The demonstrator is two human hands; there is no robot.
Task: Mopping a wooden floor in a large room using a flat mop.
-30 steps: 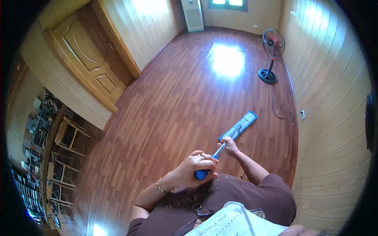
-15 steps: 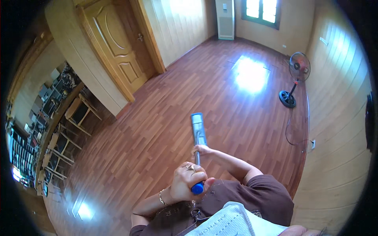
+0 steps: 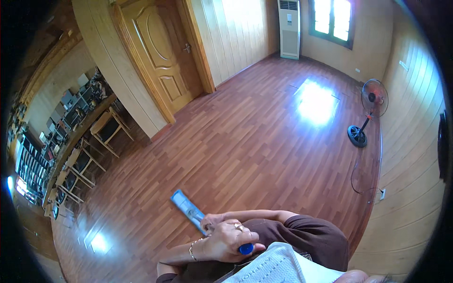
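Your left hand [image 3: 233,241] is gripping the mop [image 3: 192,214] at its blue end [image 3: 246,248], apparently for steering; your right hand [image 3: 212,221] is gripping lower, likely guiding the head [image 3: 186,207] on the floor [image 3: 245,155], near left.

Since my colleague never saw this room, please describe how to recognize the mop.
From the brown floor, look down the picture to the left hand and right hand. The mop they hold points up-left; unlike the floor, its flat, narrow head is blue.
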